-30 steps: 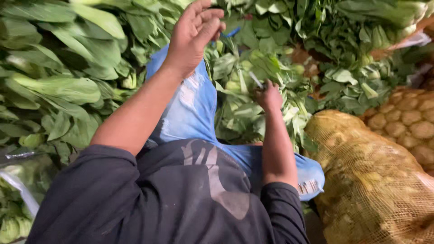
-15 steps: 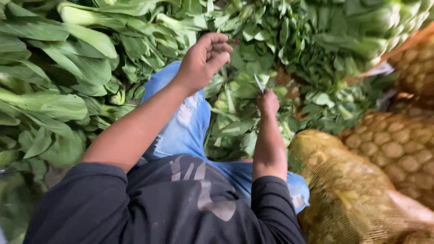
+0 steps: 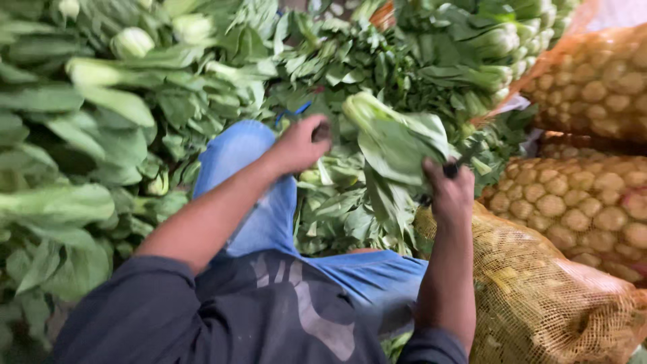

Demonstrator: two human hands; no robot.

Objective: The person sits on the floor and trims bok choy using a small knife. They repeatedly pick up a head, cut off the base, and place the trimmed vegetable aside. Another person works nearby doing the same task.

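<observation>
My left hand (image 3: 301, 144) is curled into a fist beside the pale stem end of a bok choy bunch (image 3: 397, 143), which is lifted above the leaf pile; motion blur hides the exact grip. My right hand (image 3: 450, 194) is closed on a small dark-handled tool (image 3: 450, 168), probably a knife, at the bunch's leafy right edge. Both forearms reach out over my blue-jeaned knee (image 3: 253, 175) and dark shirt.
Stacked bok choy (image 3: 87, 114) fills the left and back. Loose green leaves (image 3: 337, 216) lie between my legs. Yellow and orange net sacks of potatoes (image 3: 579, 216) are piled at the right, one (image 3: 539, 303) pressing against my right arm.
My left hand has come down and right from the far pile and closed. A bok choy bunch now sits raised between my hands. The view has shifted forward.
</observation>
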